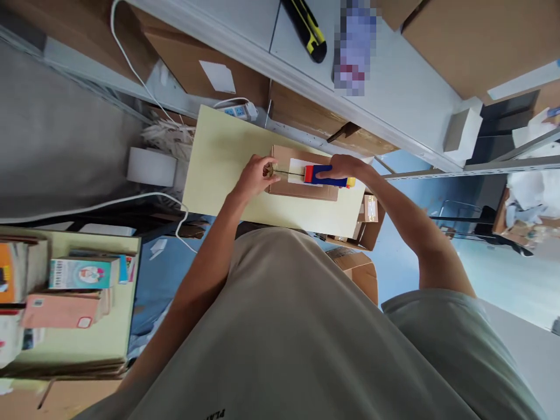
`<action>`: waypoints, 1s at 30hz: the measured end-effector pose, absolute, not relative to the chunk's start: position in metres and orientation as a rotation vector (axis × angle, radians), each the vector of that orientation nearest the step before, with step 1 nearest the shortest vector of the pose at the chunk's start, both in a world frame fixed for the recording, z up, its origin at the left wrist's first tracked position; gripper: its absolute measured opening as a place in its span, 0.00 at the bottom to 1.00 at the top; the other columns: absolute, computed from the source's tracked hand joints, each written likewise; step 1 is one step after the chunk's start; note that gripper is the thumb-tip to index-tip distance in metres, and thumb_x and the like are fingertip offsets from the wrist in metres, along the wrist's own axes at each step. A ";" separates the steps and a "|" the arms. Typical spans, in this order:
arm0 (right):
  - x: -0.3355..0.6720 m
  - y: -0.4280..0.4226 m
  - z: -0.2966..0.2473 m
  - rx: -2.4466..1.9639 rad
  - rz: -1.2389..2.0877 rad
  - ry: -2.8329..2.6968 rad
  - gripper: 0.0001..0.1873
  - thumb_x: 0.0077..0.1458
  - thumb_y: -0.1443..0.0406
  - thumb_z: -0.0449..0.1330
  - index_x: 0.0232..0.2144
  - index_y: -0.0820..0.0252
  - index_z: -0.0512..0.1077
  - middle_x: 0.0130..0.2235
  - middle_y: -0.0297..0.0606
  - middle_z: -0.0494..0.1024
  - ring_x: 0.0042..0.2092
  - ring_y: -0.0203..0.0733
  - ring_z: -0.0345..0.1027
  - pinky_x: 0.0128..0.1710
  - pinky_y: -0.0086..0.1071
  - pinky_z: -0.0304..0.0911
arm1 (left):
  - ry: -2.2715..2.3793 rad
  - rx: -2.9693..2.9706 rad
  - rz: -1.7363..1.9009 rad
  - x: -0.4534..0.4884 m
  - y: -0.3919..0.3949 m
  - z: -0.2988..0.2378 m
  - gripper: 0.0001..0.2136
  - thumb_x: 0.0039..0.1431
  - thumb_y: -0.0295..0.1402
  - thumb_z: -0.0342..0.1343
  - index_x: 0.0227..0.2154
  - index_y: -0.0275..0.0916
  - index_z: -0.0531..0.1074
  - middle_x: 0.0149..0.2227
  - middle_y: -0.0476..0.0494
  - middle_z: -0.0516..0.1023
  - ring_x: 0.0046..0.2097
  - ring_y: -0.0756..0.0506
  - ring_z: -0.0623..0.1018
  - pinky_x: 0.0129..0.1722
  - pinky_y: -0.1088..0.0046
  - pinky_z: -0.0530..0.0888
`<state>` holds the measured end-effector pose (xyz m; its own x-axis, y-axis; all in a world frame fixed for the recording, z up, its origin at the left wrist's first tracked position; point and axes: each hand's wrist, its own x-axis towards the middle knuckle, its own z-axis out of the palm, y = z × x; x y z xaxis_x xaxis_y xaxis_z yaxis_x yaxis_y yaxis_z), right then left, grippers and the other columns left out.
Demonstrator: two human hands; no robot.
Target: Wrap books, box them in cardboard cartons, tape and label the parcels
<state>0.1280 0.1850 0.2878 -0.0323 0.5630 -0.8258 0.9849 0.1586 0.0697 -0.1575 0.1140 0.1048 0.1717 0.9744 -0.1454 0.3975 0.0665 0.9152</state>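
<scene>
Our shirt [284, 315]; right hand [342, 167] clamps a blue object [327, 181], likely light, best held mid-body; left hand [252, 177] pinches something small [268, 170].

Utility knife [308, 32], black and yellow, lies on a white shelf [406, 93]; small white box [464, 131] stands near the shelf's right end; white-and-blue power strip [237, 111] appears upper centre; books [83, 273] lie on a pale yellow side table [111, 332], lower left

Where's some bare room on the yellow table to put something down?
Biggest: the yellow table between its left edge and the left hand. A thin strip runs between the brown cardboard and the shirt. Crowded: the cardboard, under the right hand and red-and-blue thing.
</scene>
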 end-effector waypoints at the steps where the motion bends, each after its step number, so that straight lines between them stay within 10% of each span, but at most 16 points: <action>1: 0.132 0.184 0.282 1.494 -0.732 1.722 0.41 0.65 0.31 0.69 0.47 0.64 0.86 0.39 0.53 0.89 0.46 0.60 0.85 0.44 0.40 0.72 | 1.458 1.446 0.803 -0.152 0.110 0.106 0.22 0.57 0.34 0.82 0.52 0.43 0.83 0.48 0.43 0.84 0.42 0.45 0.84 0.56 0.62 0.84; 9: 0.159 0.177 0.242 1.540 -0.936 1.982 0.48 0.61 0.29 0.71 0.63 0.61 0.83 0.53 0.51 0.90 0.56 0.63 0.84 0.53 0.43 0.75 | 1.820 0.914 1.069 -0.119 0.093 0.098 0.11 0.58 0.34 0.78 0.39 0.37 0.85 0.38 0.43 0.89 0.42 0.43 0.88 0.50 0.67 0.83; 19: 0.269 0.179 0.237 1.794 -1.146 1.950 0.43 0.62 0.26 0.68 0.35 0.61 0.84 0.35 0.47 0.86 0.44 0.57 0.85 0.46 0.45 0.75 | 1.952 0.865 1.035 -0.123 0.101 0.103 0.11 0.52 0.33 0.78 0.37 0.36 0.86 0.36 0.42 0.90 0.42 0.42 0.88 0.49 0.66 0.85; 30: 0.328 0.150 0.230 1.602 -0.892 1.790 0.43 0.64 0.28 0.67 0.46 0.62 0.87 0.41 0.52 0.88 0.49 0.63 0.84 0.50 0.49 0.75 | 2.003 0.872 0.944 -0.122 0.109 0.111 0.11 0.49 0.33 0.78 0.34 0.36 0.84 0.35 0.43 0.89 0.42 0.43 0.88 0.48 0.67 0.86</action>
<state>0.3285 0.1497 0.2304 -0.1191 0.6116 -0.7822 0.9927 0.0599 -0.1043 -0.1219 0.1095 0.1107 -0.4918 0.8053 -0.3310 0.2574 0.4977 0.8283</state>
